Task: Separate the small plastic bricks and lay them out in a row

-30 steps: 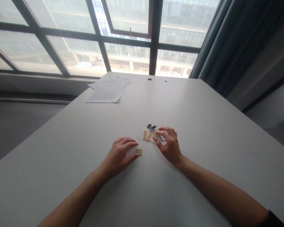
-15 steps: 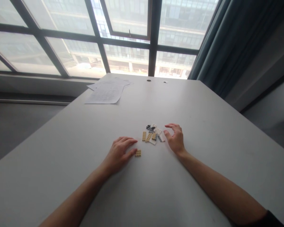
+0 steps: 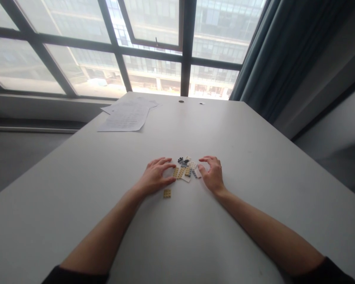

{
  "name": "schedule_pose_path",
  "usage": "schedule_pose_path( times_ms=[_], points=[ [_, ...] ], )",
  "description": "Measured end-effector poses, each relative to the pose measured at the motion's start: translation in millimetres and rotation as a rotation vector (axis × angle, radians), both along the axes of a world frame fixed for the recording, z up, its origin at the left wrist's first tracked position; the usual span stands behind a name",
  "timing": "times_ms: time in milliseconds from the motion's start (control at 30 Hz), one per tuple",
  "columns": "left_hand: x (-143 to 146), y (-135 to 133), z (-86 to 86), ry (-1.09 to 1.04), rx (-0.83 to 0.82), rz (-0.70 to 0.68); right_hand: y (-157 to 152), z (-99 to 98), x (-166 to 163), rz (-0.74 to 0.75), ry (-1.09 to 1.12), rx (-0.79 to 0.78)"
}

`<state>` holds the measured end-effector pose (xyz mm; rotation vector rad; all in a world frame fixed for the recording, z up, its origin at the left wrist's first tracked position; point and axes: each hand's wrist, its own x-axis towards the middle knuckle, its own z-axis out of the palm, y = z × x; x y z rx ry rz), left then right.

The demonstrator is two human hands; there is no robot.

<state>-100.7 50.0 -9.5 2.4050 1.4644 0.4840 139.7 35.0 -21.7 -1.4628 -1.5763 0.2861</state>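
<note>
Small toy building bricks lie in a loose pile in the middle of the table, among them tan studded plates (image 3: 180,173), white flat pieces (image 3: 185,178), grey pieces (image 3: 194,174) and dark small pieces (image 3: 181,160). At the pile's left edge is my left hand (image 3: 157,173), open, thumb and forefinger apart at the two ends of the leftmost tan plate (image 3: 175,172); contact is unclear. My right hand (image 3: 212,173) is open to the right of the pile, fingers curved and apart, nearest a white piece (image 3: 198,173). A square tan plate (image 3: 167,193) lies alone, below my left hand.
Printed paper sheets (image 3: 124,118) overlap at the far left of the white table (image 3: 225,134). A round dark hole (image 3: 181,101) and a small white item (image 3: 201,103) are near the far edge. Windows stand behind, with a blue-grey curtain (image 3: 263,59) at right.
My left hand has left the square tan plate and moved forward to the pile's left edge. My right hand keeps its place beside the pile. The view has shifted slightly.
</note>
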Motion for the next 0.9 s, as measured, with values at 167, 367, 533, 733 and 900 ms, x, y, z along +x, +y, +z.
schedule_pose_path(
  times_ms=[167,367,533,733,900],
  points=[
    [-2.4,-1.0,-4.7,-0.090,0.076,0.029,-0.2,0.8,2.0,0.008,0.008,0.008],
    [3.2,-13.6,6.1,-0.286,0.367,-0.016,-7.2,7.0,-5.5,0.089,0.093,0.059],
    [16.7,-30.0,30.0,-0.379,0.564,-0.070,-20.6,22.3,-27.2,0.579,0.560,-0.203],
    [24.8,-38.0,38.5,-0.382,0.570,-0.096,-33.5,30.1,-37.8,0.842,0.993,-0.498],
    [28.5,-39.2,36.4,-0.344,0.565,-0.099,-35.9,29.1,-37.5,0.795,1.075,-0.527]
  ],
)
